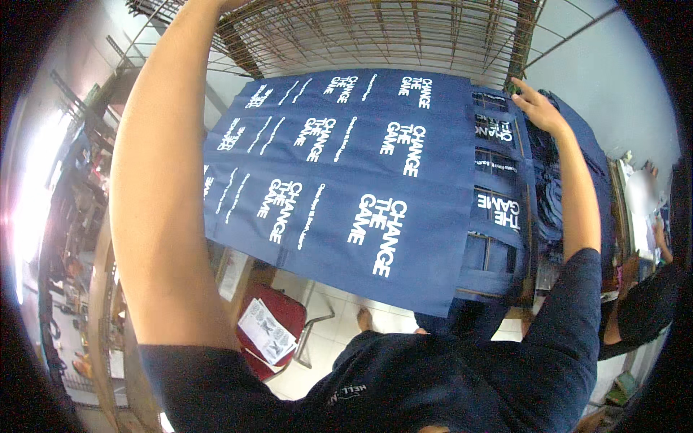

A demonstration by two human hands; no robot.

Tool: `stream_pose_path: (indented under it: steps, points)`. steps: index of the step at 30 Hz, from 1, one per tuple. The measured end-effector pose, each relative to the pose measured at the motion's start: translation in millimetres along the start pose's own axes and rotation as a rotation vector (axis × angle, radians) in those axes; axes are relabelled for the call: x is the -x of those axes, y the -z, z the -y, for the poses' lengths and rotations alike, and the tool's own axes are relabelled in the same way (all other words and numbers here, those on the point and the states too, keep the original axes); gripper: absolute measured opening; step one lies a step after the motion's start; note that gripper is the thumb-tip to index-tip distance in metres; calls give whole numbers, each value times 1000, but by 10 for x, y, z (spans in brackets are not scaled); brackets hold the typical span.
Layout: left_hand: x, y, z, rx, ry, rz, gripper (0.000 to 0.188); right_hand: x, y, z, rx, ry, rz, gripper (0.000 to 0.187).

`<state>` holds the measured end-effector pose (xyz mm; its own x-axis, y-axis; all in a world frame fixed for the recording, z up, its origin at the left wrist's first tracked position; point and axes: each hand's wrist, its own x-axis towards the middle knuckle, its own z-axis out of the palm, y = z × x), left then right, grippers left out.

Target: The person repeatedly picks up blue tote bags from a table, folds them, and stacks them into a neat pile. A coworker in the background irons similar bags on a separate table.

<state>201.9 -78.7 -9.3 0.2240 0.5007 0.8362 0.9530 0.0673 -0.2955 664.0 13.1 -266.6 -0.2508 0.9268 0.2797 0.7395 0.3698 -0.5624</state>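
Observation:
A wide navy-blue fabric sheet [339,180] with repeated white printed lettering lies over a wire drying rack in front of me. My left arm stretches far up to the rack's upper left. Only the base of my left hand [229,3] shows at the top edge, and its fingers are cut off. My right hand [538,108] is at the far right corner of the rack, beside the metal post. Its fingers are stretched out and apart, with nothing seen in them. A small dark green thing [512,88] is by the fingertips.
More printed navy pieces [498,209] lie on the rack to the right, beside a dark fabric stack [570,166]. Wire shelves [375,36] rise at the back. Below stands a red chair [278,307] with printed papers [267,332]. Another person [642,303] is at the right.

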Motion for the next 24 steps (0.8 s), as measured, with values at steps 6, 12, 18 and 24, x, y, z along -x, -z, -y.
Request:
stream_pose_path:
  steps: [6,12,18,24]
  points:
    - [-2,102,30,-49,29,71,109,1073,586,268,-169,27,-92,48]
    - [-288,82,-41,-30,30,168,106,2822,818,-573,-353,-198,-719,45]
    - [-369,584,-127,472,133,426,91,5664,-716,-2500,-344,-771,-1342,31]
    - [-567,216,212,227,197,464,60,7585,-3477,-2206,-235,-1316,12,44]
